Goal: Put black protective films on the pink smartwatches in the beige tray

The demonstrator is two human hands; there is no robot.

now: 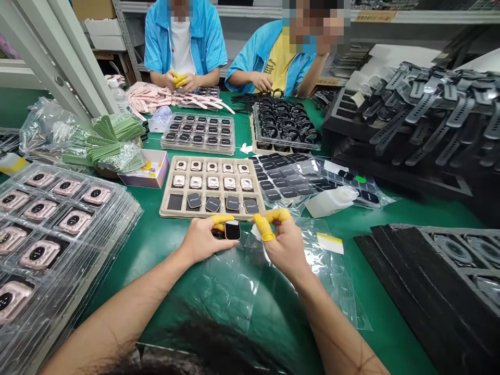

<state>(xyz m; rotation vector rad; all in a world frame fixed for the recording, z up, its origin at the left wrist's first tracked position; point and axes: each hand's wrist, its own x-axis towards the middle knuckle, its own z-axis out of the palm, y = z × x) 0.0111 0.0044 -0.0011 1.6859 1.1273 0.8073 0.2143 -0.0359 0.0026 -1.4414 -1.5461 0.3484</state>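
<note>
My left hand (203,238) wears a yellow finger cot and pinches a smartwatch body (232,229) with a black screen, just in front of a beige tray (167,195). The tray holds rows of rose-gold watch bodies and a front row of dark ones. My right hand (283,242), with yellow cots on thumb and forefinger, pinches a small clear film (255,232) right beside the watch. Both hands hover over a clear plastic bag (234,281) on the green table.
Stacked clear trays of pink watch bodies (47,219) fill the left. Black foam trays (441,276) lie right, grey straps (429,104) behind. A white bottle (332,200), a sheet of black films (300,177), green straps (113,140) and a pink box (146,174) lie ahead. Two people in blue coats work opposite.
</note>
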